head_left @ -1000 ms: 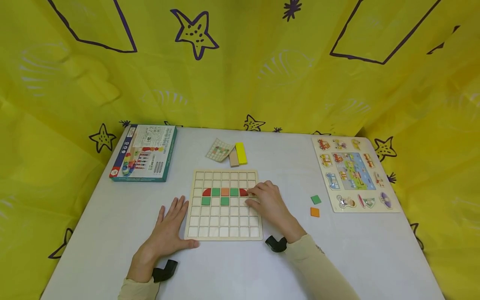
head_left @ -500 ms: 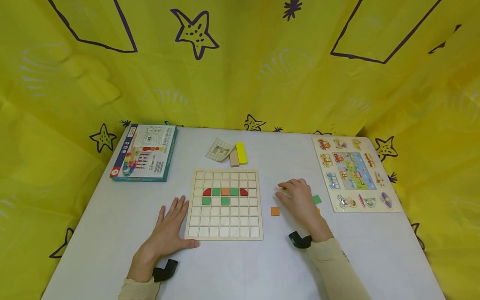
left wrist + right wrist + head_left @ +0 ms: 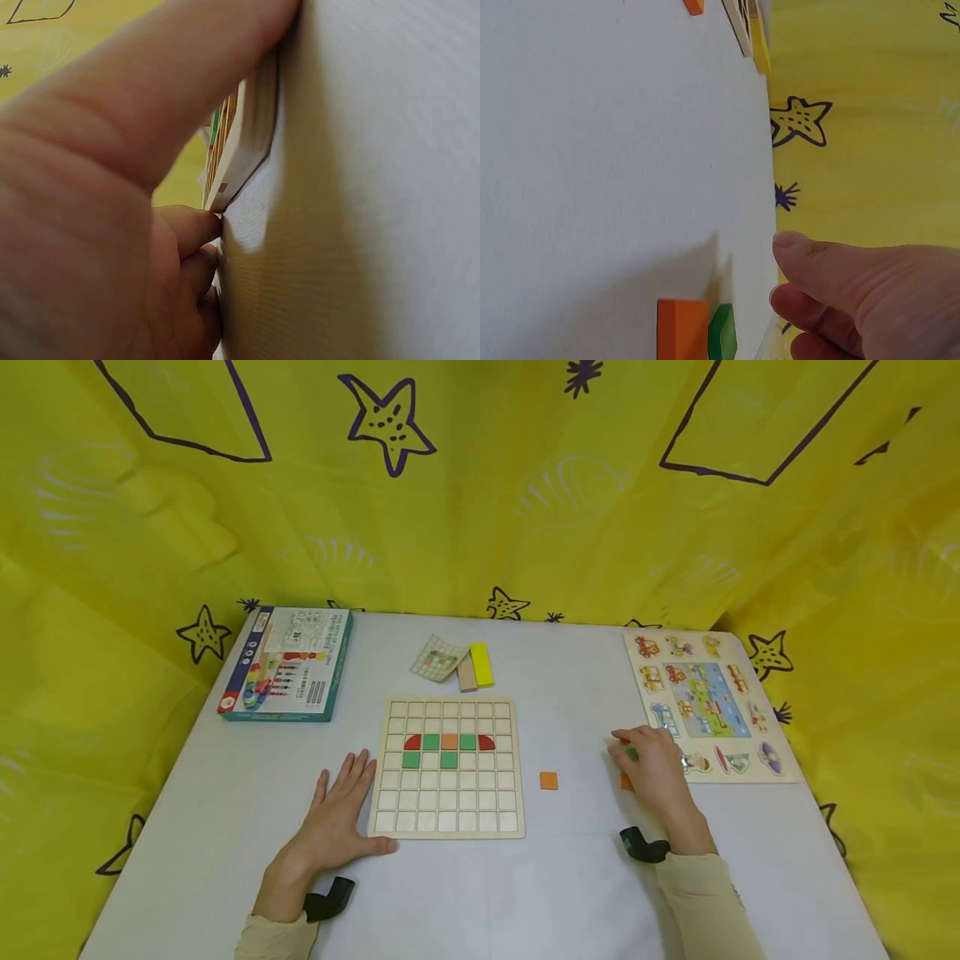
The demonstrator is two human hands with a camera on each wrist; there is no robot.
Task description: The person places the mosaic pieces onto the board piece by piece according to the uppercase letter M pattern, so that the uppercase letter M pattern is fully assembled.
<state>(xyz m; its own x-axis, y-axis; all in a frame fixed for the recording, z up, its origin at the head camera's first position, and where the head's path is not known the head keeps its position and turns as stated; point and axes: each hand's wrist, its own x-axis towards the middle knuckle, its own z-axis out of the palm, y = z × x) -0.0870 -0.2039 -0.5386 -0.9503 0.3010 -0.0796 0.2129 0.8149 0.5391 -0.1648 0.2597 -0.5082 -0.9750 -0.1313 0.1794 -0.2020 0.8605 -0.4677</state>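
A wooden grid board lies in the middle of the table in the head view. Red, green and orange tiles fill part of two of its rows. My left hand rests spread at its left side, fingertips at the edge and thumb by the near left corner. Over to the right, my right hand hovers with bent fingers above a green tile and an orange tile, partly hiding both. In the right wrist view its thumb and fingers hold nothing, apart from the green tile and orange tile.
Another orange tile lies right of the board. Behind it are a pattern card, a tan block and a yellow block. A boxed game stands back left; a picture puzzle lies back right.
My right hand has left the red tile at the board's right side and moved right to the loose tiles, uncovering the nearer orange tile. My left hand has stayed put.
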